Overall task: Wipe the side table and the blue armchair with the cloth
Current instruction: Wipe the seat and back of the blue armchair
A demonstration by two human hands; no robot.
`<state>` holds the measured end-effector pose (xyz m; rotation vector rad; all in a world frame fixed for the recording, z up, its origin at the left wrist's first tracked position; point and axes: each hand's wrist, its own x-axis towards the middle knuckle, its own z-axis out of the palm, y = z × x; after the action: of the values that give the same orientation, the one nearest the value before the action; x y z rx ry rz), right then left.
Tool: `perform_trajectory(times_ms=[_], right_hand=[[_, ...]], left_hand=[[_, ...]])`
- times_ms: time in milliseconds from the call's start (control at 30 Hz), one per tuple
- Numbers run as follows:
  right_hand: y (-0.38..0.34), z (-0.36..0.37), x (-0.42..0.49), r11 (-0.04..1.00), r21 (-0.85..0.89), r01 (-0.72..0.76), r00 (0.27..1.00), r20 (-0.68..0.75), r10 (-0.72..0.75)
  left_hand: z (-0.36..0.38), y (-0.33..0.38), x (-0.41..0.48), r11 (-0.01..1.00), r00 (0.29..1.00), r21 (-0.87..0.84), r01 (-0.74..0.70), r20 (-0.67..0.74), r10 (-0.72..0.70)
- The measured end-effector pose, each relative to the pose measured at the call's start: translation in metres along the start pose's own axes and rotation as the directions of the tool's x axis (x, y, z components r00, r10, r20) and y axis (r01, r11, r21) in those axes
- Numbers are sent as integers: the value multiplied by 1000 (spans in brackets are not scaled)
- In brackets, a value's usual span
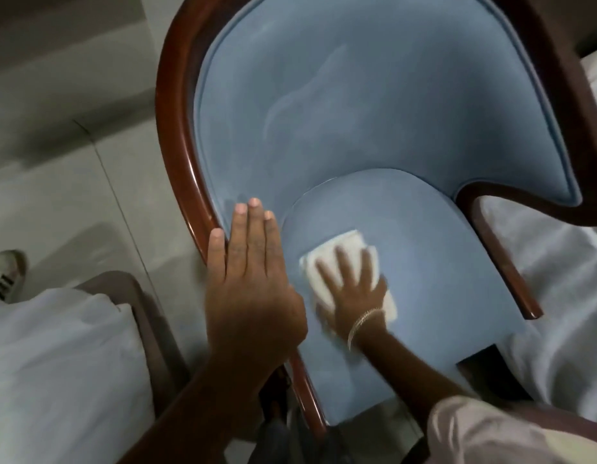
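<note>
The blue armchair (374,105) with a dark red wooden frame fills the middle of the head view, seen from above. A white folded cloth (337,252) lies on its blue seat cushion. My right hand (354,289) presses flat on the cloth with fingers spread; a bracelet circles that wrist. My left hand (250,279) hovers flat, fingers together, over the chair's left wooden arm, holding nothing. The side table is not in view.
White bedding (558,296) lies right of the chair. Another white-covered piece with a brown frame (56,363) sits at lower left. A shoe (5,272) rests on the pale tiled floor (72,195) at left.
</note>
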<state>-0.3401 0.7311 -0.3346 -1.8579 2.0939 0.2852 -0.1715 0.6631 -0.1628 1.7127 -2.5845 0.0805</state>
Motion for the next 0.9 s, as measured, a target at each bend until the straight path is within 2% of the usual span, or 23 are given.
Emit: perform_trajectory(times_ms=[67, 100, 133, 167, 233, 300, 333, 367, 400, 467, 533, 600, 633, 700, 733, 833, 867, 900], right_hand=[[13, 18, -58, 955, -70, 290, 957, 11, -290], [34, 20, -75, 929, -104, 355, 935, 11, -355], [56, 14, -82, 937, -111, 330, 943, -5, -333], [77, 5, -79, 968, -79, 236, 971, -4, -237], [103, -16, -60, 996, 30, -86, 996, 32, 85], [102, -41, -32, 910, 164, -380, 925, 73, 373], [91, -54, -16, 834, 291, -469, 882, 107, 459], [75, -66, -1, 739, 456, -495, 859, 129, 496], [53, -79, 15, 633, 624, -457, 864, 144, 482], [3, -113, 36, 331, 892, -308, 914, 181, 363], [-53, -132, 47, 114, 984, -137, 973, 111, 204], [-97, -147, 52, 10, 999, -33, 997, 32, 75], [-106, -147, 52, -101, 995, 16, 1000, -16, 2], [-111, -137, 59, -135, 989, 64, 997, -69, -34], [-110, -137, 66, -124, 989, 74, 996, -67, 54], [-117, -139, 67, 76, 996, 48, 981, -61, 186], [-125, -149, 78, 57, 997, 60, 967, -72, 245], [-132, -160, 91, 131, 986, 101, 944, -136, 300]], left_hand=[[1, 0, -2, 1000, 1000, 6, -8, 8, 8], [0, 0, -4, 1000, 1000, -7, -14, 6, 14], [-1, -1, -6, 999, 1000, -32, -23, 0, 23], [-3, -3, -4, 998, 999, -59, -37, -13, 36], [-9, -15, 13, 993, 998, -102, -58, -32, 55], [-16, -35, 47, 990, 998, -126, -57, -7, 57], [-21, -47, 68, 989, 998, -134, -63, 4, 64], [-25, -59, 91, 988, 997, -128, -81, 5, 82], [-28, -71, 114, 988, 994, -106, -111, 3, 112], [-33, -92, 160, 980, 981, -50, -191, 9, 192], [-37, -108, 196, 958, 958, -30, -287, 3, 287], [-41, -118, 228, 912, 913, -43, -408, 1, 408], [-42, -121, 243, 881, 882, -45, -470, 7, 471], [-47, -124, 269, 805, 805, -35, -592, 26, 593], [-50, -123, 282, 761, 761, -23, -648, 27, 649], [-57, -118, 314, 657, 658, -30, -753, -4, 753], [-57, -116, 324, 640, 641, -40, -767, -25, 767], [-57, -114, 332, 629, 632, -60, -775, -44, 774]])
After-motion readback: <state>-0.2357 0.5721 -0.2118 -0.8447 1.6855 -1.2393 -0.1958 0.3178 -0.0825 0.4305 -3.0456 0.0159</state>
